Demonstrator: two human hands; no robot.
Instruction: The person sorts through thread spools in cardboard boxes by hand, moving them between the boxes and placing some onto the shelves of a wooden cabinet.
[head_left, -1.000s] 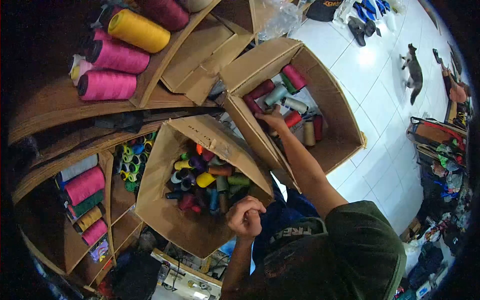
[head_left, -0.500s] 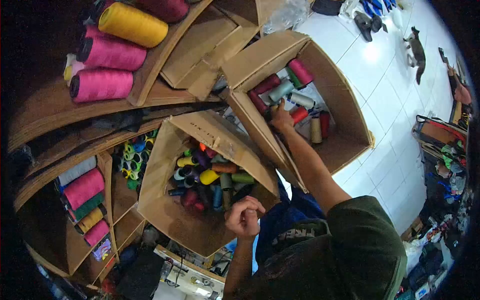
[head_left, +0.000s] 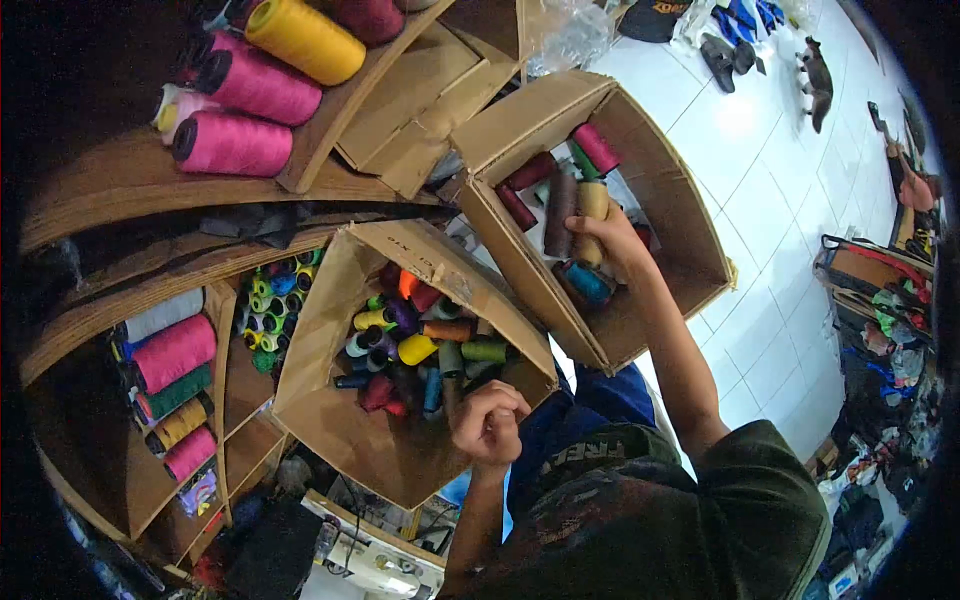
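My right hand is inside the right cardboard box, its fingers round a tan thread spool. Against my thumb lies a dark brown spool, and a blue spool sits just below. Pink, green and dark red spools rest deeper in that box. My left hand is curled closed over the near edge of the left cardboard box, with nothing visible in it. That box holds many mixed spools, among them a yellow one and an olive one.
Wooden shelves on the left carry large cones, including a pink one and a yellow one. A sewing machine is at the bottom. A cat is on the white tiled floor.
My right hand has moved right and is now closed on the tan spool. The dark brown and blue spools now show beside it. The left hand stays curled in nearly the same place.
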